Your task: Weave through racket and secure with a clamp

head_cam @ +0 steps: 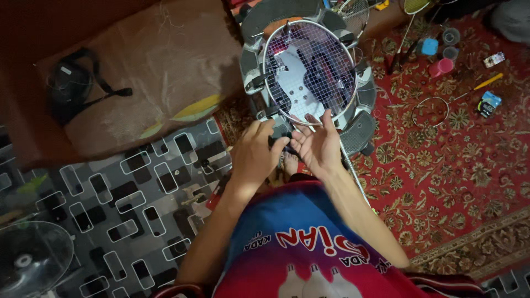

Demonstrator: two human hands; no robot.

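Grey-framed stringing machine [361, 132] is clamping the badminton racket [309, 72], its head lying flat with a white string grid. You are working at the machine's near edge: your left hand [255, 154] is curling closed on a small dark part just below the racket's frame, while your right hand [317, 144] is spreading open, fingertips touching the frame's lower rim. You seem mid-stringing; the next pull probably needs steady tension.

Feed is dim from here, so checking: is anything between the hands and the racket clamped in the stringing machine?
Nothing visible. The left hand and right hand are both at the near rim of the badminton racket on the stringing machine, the right fingertips reaching its frame. Whether the left hand grips something is unclear.
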